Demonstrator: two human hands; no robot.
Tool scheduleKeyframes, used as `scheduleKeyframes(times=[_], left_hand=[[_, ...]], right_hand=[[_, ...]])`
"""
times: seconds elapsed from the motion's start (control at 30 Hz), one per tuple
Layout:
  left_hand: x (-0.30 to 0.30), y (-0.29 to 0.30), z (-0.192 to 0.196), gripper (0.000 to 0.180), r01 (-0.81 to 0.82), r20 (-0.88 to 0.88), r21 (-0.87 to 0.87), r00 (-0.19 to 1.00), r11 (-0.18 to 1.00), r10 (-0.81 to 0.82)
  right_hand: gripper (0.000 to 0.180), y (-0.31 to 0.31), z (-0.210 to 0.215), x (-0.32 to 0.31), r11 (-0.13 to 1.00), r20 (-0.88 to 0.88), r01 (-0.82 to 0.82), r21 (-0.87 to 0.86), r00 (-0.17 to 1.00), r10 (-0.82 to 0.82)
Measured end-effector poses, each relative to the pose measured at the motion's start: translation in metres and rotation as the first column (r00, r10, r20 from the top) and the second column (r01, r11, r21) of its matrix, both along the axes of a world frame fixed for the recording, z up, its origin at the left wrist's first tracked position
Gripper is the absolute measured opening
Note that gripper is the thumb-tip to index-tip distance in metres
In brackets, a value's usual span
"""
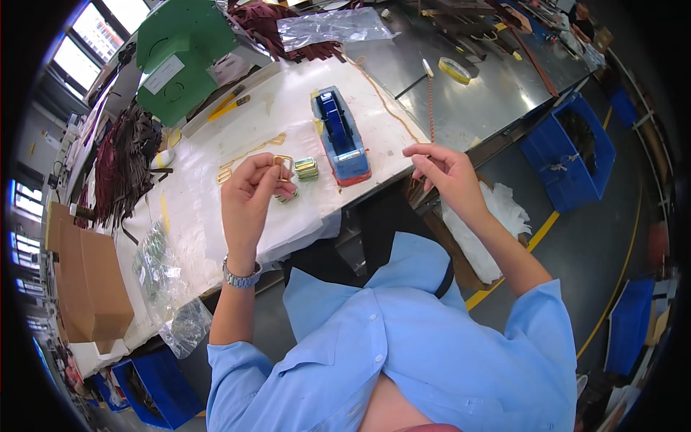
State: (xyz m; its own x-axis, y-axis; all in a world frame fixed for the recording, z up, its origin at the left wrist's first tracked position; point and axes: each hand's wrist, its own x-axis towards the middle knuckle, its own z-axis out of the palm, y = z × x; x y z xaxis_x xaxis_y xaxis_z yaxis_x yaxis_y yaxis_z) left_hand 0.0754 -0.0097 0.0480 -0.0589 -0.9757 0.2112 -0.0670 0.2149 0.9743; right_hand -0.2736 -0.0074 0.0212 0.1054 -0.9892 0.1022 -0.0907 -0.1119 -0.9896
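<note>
My left hand (252, 187), with a metal watch at the wrist, pinches a gold-coloured rectangular buckle (283, 163) between thumb and fingers above the white worktop. Just right of it sits a small stack of similar buckles (306, 170). Part of another stack (286, 196) shows below the fingertips. Several loose gold buckles (253, 150) lie in a slanting row beyond the left hand. A blue tape dispenser (340, 133) stands between my hands. My right hand (450, 176) is raised by the table's front edge, fingers loosely bent and apart, with nothing visible in them.
A green machine housing (180, 61) stands at the back left beside dark red leather strips (129, 158). Clear plastic bags (162, 270) and a cardboard box (90, 281) are at the left. A tape roll (455, 70) lies on the metal table; a blue bin (568, 155) stands right.
</note>
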Motion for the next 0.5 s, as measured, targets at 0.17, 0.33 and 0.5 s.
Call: scheduleKeyframes(times=[0.17, 0.33, 0.5], left_hand=[[-0.046, -0.020, 0.008, 0.011, 0.109, 0.111, -0.031, 0.988, 0.994, -0.105], [-0.060, -0.061, 0.000, 0.007, 0.120, 0.255, -0.015, 0.960, 0.993, -0.112], [-0.064, -0.067, -0.008, 0.009, 0.089, 0.278, -0.094, 0.959, 0.992, -0.060]], right_hand=[[0.033, -0.071, -0.005, 0.028, 0.970, -0.205, -0.152, 0.189, 0.960, 0.190], [0.040, -0.096, -0.005, 0.055, 0.857, -0.215, -0.193, 0.478, 0.920, 0.327], [0.031, -0.088, 0.004, 0.077, 0.837, -0.034, -0.242, 0.491, 0.955, 0.296]])
